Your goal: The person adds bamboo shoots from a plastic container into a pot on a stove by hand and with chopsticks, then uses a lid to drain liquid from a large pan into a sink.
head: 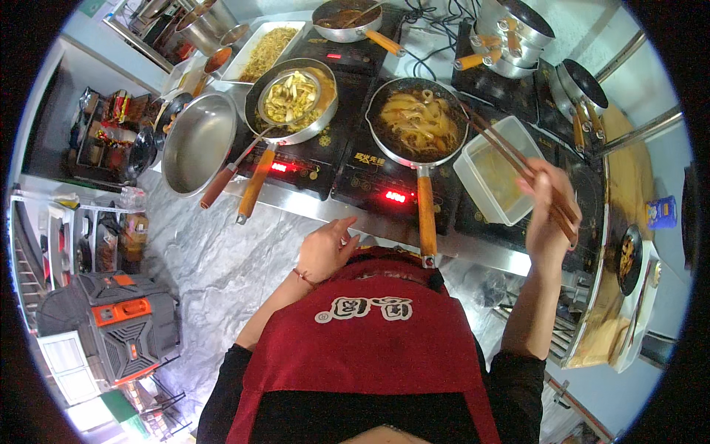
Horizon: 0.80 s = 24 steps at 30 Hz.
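My right hand [549,205] grips a pair of long wooden chopsticks [502,147], whose tips reach the right rim of a frying pan [416,125] with pale food in dark bubbling liquid. Beneath the chopsticks stands a translucent plastic container [496,172] with a little yellowish residue. My left hand [327,247] holds nothing, its fingers partly bent, in front of the stove edge. To the left, a wire strainer [291,99] of yellow-green food rests in a second pan [324,119] with brown liquid. Both pans have wooden handles and sit on induction cookers.
A steel bowl [199,144] stands left of the pans. Behind are a white tray [249,53] of shredded food, another pan [346,22] and stacked pans [513,44]. The middle pan's handle [426,216] juts over the counter edge. A wooden board [596,338] lies at right.
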Each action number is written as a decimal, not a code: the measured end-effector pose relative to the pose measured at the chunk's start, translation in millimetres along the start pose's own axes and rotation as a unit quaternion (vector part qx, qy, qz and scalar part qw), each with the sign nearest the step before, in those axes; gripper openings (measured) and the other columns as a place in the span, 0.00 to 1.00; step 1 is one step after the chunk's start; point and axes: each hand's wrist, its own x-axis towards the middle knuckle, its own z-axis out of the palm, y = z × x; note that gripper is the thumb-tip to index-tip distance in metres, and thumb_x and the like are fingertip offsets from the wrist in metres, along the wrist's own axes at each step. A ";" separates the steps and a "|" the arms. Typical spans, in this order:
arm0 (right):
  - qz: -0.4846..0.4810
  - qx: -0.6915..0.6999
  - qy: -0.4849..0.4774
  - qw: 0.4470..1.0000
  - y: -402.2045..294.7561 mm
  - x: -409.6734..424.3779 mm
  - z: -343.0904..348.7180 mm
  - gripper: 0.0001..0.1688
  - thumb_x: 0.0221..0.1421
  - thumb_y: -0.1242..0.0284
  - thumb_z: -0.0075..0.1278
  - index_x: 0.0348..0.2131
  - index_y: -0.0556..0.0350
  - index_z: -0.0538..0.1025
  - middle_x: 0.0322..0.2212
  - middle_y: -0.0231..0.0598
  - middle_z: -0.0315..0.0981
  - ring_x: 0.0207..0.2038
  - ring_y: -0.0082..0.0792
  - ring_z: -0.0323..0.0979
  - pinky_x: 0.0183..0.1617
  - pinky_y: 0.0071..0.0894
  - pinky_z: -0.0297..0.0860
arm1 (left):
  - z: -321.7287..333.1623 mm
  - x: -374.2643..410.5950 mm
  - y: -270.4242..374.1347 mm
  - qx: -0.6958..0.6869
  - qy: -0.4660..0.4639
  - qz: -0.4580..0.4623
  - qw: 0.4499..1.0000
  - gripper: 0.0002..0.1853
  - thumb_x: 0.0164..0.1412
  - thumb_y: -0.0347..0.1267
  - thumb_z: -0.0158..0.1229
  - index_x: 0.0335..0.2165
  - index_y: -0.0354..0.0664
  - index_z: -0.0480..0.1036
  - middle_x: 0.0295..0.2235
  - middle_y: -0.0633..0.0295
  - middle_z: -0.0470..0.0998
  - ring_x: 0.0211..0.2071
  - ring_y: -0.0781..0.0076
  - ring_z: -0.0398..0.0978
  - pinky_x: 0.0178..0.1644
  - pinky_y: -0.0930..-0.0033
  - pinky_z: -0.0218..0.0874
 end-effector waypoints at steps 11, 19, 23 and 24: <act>0.053 0.010 -0.120 0.991 -42.4 17.5 -1.1 0.15 0.59 0.72 0.41 0.36 0.69 0.73 0.29 0.43 0.73 0.30 0.28 0.72 0.39 0.24 0.68 | 15.7 56.3 13.2 0.036 -0.021 0.259 0.965 0.22 0.45 0.32 0.58 0.43 0.44 0.69 0.28 0.60 0.67 0.34 0.62 0.67 0.35 0.64 0.63; 0.006 -0.067 0.058 0.996 -57.4 2.3 -16.8 0.24 0.60 0.63 0.36 0.34 0.70 0.72 0.27 0.47 0.73 0.23 0.36 0.74 0.29 0.26 0.71 | 84.2 90.5 36.9 0.151 -0.081 0.336 0.926 0.30 0.47 0.46 0.52 0.49 0.45 0.65 0.34 0.60 0.69 0.39 0.63 0.65 0.42 0.62 0.56; -0.017 -0.071 0.131 0.989 -49.5 1.7 -31.7 0.26 0.60 0.61 0.33 0.33 0.71 0.71 0.25 0.49 0.72 0.20 0.39 0.74 0.26 0.28 0.71 | 90.3 95.3 42.1 0.205 -0.135 0.299 0.922 0.32 0.47 0.47 0.50 0.51 0.46 0.64 0.35 0.59 0.70 0.41 0.63 0.64 0.43 0.61 0.54; -0.015 -0.064 0.138 0.988 -49.5 1.8 -34.2 0.26 0.60 0.61 0.33 0.33 0.70 0.71 0.24 0.49 0.72 0.20 0.39 0.74 0.26 0.28 0.71 | 87.7 95.3 42.7 0.177 -0.113 0.301 0.930 0.32 0.46 0.47 0.51 0.50 0.45 0.64 0.34 0.59 0.70 0.40 0.63 0.65 0.42 0.61 0.55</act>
